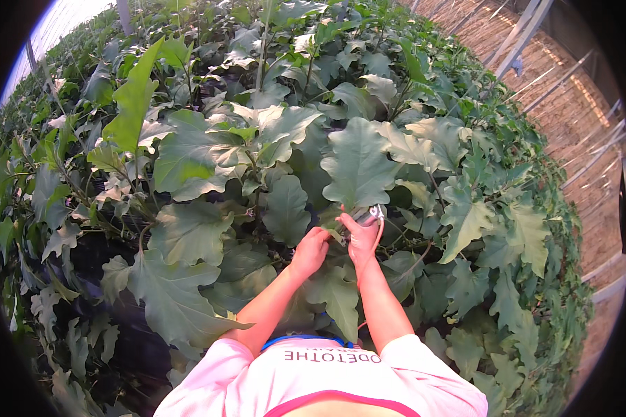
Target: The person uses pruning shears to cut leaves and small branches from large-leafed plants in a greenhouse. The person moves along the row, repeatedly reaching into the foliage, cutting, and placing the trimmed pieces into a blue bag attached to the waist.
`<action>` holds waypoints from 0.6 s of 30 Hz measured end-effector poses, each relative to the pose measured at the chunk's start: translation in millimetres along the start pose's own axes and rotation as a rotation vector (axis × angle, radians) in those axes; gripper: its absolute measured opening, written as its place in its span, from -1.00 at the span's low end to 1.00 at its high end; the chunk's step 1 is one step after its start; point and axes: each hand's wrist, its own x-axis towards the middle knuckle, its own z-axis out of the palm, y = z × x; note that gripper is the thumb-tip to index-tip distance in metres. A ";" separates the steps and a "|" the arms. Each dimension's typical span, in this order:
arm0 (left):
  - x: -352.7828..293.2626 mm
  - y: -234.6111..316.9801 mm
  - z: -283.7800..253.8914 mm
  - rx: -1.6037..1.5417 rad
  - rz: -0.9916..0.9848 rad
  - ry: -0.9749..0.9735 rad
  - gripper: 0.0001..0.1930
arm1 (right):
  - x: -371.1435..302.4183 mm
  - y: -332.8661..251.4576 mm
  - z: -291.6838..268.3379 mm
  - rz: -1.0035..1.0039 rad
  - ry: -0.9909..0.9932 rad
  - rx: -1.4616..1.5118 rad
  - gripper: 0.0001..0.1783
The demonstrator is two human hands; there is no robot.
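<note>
Both of my hands reach into dense, broad-leaved plants, close together at the middle of the view. My right hand (361, 236) is closed, its thumb up, round a small shiny device (377, 212) with a thin pale cable (380, 233) that runs down beside my forearm. Just above it stands a large lobed leaf (359, 163), its lower edge at my fingertips. My left hand (311, 250) is closed beside it, its fingertips turned toward a bit of green leaf (336, 235); what they pinch is hidden. A wavy leaf (286, 210) hangs just beyond my left hand.
Leafy plants crowd in on all sides, with a broad leaf (177, 295) overlapping my left forearm. Dark sheeting (135, 333) shows low at the left. Bare brown soil (577, 125) and metal poles (525, 35) lie to the right. A blue band (306, 339) crosses my waist.
</note>
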 end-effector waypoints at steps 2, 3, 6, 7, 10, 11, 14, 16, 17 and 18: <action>-5.1 5.3 -4.3 -0.291 -0.085 0.036 -0.96 | -30.7 -10.2 -9.6 0.011 0.036 0.149 -0.48; -6.9 1.5 -5.9 -0.411 -0.154 0.033 -0.97 | -48.6 -17.5 -9.0 0.022 0.033 0.218 -0.51; -15.6 -28.8 -9.0 -0.740 -0.292 0.042 -0.91 | -93.8 -17.0 -4.2 0.038 -0.068 0.233 -0.48; -19.2 -33.8 -10.5 -0.725 -0.263 0.046 -0.85 | -104.0 -15.1 -4.2 0.048 -0.085 0.208 -0.48; -38.9 -38.4 -25.8 -0.501 -0.102 0.061 -0.68 | -124.9 -9.8 4.9 0.076 -0.182 0.007 -0.51; -44.6 -42.3 -28.2 -0.358 -0.027 0.093 -0.71 | -127.1 -8.8 9.9 0.079 -0.216 -0.059 -0.51; -61.7 -50.8 -32.6 0.072 0.180 0.188 -0.73 | -120.0 -7.7 33.4 0.007 -0.265 -0.134 -0.29; -63.5 -51.4 -35.8 0.050 0.086 0.120 -0.71 | -111.7 -6.0 36.2 -0.045 -0.331 -0.111 -0.13; -58.4 -38.2 -40.8 -0.133 -0.120 0.026 -0.71 | -110.1 -9.5 37.3 -0.071 -0.310 -0.079 -0.14; -52.9 -25.2 -45.3 -0.297 -0.340 -0.039 -0.70 | -109.7 -16.2 38.8 -0.096 -0.286 -0.049 -0.14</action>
